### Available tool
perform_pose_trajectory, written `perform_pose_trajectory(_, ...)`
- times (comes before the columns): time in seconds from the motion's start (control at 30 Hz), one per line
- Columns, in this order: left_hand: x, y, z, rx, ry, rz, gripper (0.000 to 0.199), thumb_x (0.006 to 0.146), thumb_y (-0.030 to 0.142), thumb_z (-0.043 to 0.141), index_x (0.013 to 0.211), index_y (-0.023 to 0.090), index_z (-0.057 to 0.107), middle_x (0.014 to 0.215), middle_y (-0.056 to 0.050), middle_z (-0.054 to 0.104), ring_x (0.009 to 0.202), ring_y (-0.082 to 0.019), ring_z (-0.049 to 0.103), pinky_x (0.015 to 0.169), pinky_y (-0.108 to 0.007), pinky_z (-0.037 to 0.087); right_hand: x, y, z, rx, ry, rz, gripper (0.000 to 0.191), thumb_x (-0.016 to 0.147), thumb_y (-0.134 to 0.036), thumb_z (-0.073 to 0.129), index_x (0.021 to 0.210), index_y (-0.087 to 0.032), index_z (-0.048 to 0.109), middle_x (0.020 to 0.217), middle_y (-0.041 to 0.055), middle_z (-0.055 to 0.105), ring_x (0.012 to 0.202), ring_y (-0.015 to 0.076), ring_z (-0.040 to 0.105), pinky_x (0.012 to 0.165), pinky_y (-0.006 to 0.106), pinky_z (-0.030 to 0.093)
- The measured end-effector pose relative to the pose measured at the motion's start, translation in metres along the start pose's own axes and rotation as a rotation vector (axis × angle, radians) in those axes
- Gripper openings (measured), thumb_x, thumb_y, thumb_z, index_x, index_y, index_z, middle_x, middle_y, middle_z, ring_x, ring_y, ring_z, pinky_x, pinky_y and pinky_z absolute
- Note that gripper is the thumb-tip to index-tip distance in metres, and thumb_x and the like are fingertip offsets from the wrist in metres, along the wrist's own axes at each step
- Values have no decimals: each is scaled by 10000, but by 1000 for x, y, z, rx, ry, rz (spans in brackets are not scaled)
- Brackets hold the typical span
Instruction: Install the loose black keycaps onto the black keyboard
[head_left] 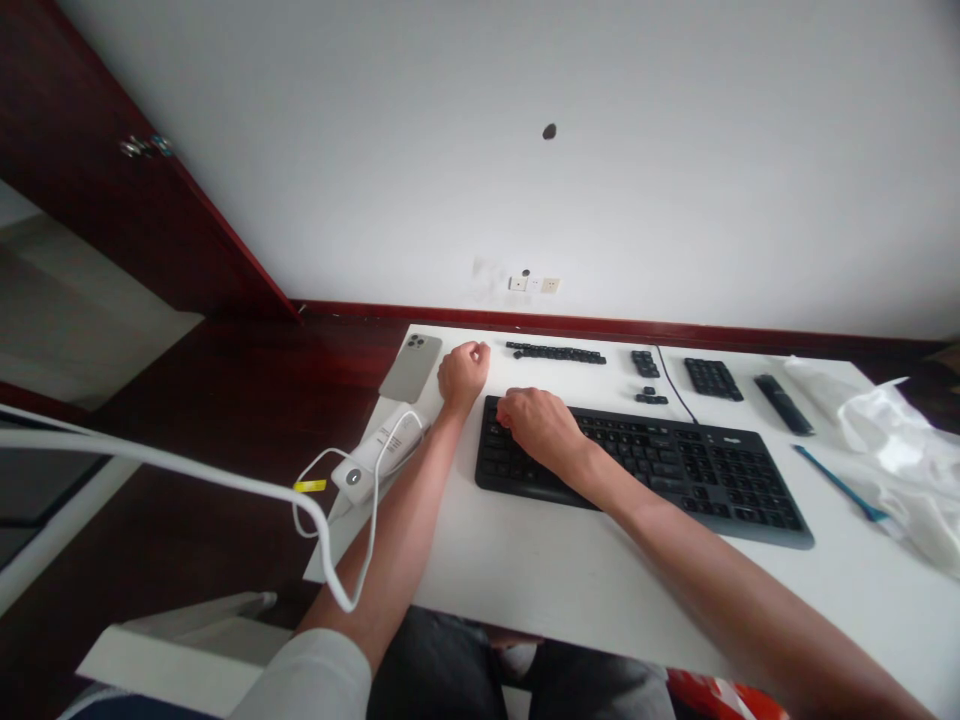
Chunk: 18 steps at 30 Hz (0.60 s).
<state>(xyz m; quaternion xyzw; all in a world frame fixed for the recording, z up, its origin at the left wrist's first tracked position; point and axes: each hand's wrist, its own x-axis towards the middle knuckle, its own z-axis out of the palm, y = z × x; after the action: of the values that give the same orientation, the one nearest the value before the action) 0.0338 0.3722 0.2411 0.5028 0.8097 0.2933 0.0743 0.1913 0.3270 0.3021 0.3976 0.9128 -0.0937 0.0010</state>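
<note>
Head camera: on the person's head, above and behind the hands (541, 425), facing forward and down along the forearms (697, 555).
Tabletop (510, 560): near, seen obliquely from above, around the hands and stretching to their right.
Wall (375, 150): farther off, faced beyond the hands, filling the upper part.
Door (97, 120): left of the hands, slanting at the edge.
Lap (442, 665): below the hands, at the bottom edge.

Looks like matt plastic on the keyboard (664, 468). Smooth across the desk (525, 560) beneath it. Crinkled, like plastic film, on the wrapping (911, 440) right of the keyboard. Smooth, matt on the phone (411, 370) left of the keyboard. Clothlike and matt on the sleeve (311, 675), nearer than the keyboard.
</note>
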Motion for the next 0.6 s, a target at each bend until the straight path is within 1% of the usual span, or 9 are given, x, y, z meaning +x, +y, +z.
perform_pose_trajectory(0.07,0,0,0,-1,8,1,410,1038,436,420,799,268,707,869,-65,765,848,-232,686,699,-300,348,0,7,1,45,19,-16,254,939,-82,558,928,-188,789,1010,103,792,872,244,746,711,294,507)
perform_pose_trajectory(0.13,1,0,0,-4,18,6,406,1034,431,423,790,269,703,867,-64,766,845,-232,686,695,-302,345,2,19,1,142,30,-80,221,915,-103,607,913,-211,800,996,71,796,870,230,741,757,297,522)
perform_pose_trajectory(0.2,2,0,0,-9,18,5,404,1031,431,424,785,270,701,877,-63,771,835,-232,685,688,-304,343,6,34,0,269,68,-153,193,905,-136,648,969,-229,804,1010,44,802,896,218,734,826,306,537)
perform_pose_trajectory(0.23,2,0,0,-12,13,-1,403,1029,434,426,786,271,703,885,-63,775,832,-234,685,685,-305,343,9,42,0,315,112,-172,207,906,-143,656,1027,-232,799,1047,39,803,933,218,729,869,315,540)
perform_pose_trajectory(0.3,3,0,1,-16,-3,-24,394,1025,439,434,803,277,716,909,-64,783,838,-241,689,687,-306,351,18,59,-1,328,244,-150,265,916,-138,649,1134,-221,775,1151,49,790,1036,238,705,954,354,531)
perform_pose_trajectory(0.37,3,0,1,-16,-10,-35,386,1025,448,440,831,285,732,940,-69,790,862,-250,695,705,-307,368,30,74,-1,269,354,-90,291,921,-116,635,1165,-206,765,1203,65,774,1126,271,667,1011,399,510)
perform_pose_trajectory(0.4,3,0,2,-15,-8,-35,386,1026,454,441,844,287,738,953,-73,792,874,-254,698,716,-308,376,37,80,-1,236,380,-69,287,920,-107,634,1154,-201,770,1199,70,773,1151,284,651,1020,412,504)
perform_pose_trajectory(0.47,3,0,2,-13,2,-34,391,1028,467,441,853,287,741,964,-81,792,887,-260,700,732,-310,387,51,90,0,178,378,-60,270,915,-93,634,1116,-195,783,1167,75,777,1149,293,640,1002,411,510)
perform_pose_trajectory(0.6,3,-1,3,-26,6,-38,395,1026,470,444,832,283,732,931,-81,786,884,-260,704,733,-309,393,75,99,4,62,296,-141,317,886,-45,627,1127,-176,786,1180,90,776,1138,283,635,1005,399,511)
